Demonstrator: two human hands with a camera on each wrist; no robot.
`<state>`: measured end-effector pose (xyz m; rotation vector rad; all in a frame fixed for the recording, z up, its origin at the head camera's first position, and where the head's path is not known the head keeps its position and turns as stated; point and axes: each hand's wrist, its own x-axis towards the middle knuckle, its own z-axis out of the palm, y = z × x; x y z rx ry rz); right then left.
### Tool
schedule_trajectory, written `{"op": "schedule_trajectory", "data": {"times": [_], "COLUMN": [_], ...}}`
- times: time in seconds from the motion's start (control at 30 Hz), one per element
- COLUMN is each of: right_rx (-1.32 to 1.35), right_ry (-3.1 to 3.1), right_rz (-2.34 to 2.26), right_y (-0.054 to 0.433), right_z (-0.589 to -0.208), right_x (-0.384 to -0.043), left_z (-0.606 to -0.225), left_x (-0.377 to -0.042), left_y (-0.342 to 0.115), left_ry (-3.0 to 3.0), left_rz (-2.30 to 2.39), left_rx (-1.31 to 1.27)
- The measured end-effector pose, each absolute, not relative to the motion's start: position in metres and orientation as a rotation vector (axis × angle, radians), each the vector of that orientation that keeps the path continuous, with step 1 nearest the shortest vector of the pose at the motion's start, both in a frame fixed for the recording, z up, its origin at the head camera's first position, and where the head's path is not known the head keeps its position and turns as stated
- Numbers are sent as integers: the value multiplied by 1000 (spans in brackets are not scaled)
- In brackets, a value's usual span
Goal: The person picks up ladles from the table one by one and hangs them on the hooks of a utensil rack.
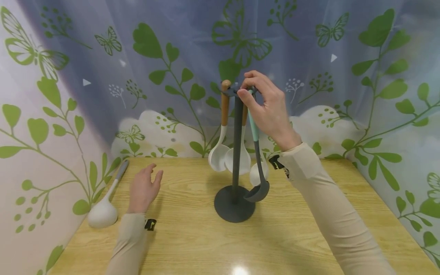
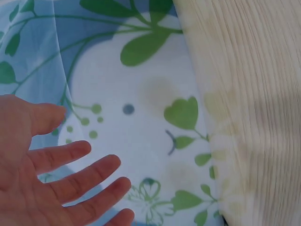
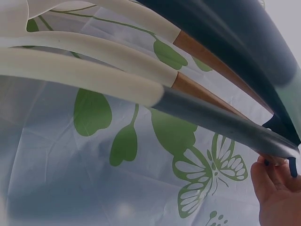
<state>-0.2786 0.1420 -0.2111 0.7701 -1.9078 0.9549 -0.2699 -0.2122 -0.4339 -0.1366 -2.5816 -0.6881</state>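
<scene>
My right hand (image 1: 268,107) is at the top of a dark utensil stand (image 1: 236,149), thumb in front and fingers curled behind the upper end of a dark ladle's mint handle (image 1: 253,128). In the right wrist view, my fingertips (image 3: 265,176) are right at a hook and the end of a grey handle (image 3: 207,110) with a white shaft; the mint handle (image 3: 288,92) passes nearby. White utensils with wooden handles (image 1: 225,109) hang beside the post. My left hand (image 1: 142,191) hovers at the left with fingers spread, holding nothing. A white ladle (image 1: 103,214) lies near it.
The stand's round base (image 1: 227,210) rests on a wood-grain table (image 1: 185,236). A curtain (image 1: 192,49) with leaves and butterflies rises behind the table and along both sides. The hanging ladle bowls crowd around the post, just above the base.
</scene>
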Motion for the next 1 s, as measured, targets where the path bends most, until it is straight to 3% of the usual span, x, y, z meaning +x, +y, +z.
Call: {"op": "schedule_trajectory", "data": {"times": [0.67, 1.0], "right_rx": [772, 779], "right_ry": [-1916, -1948], "right_rz": [948, 962], "right_y": [144, 145], "right_z": [-210, -209], "right_x": [-278, -277], "left_z": [-430, -428], "left_x": [-262, -255], "left_y": [-271, -305], "left_ry": [-2706, -2866], "left_rz": [-593, -694], "left_rx": [201, 488]}}
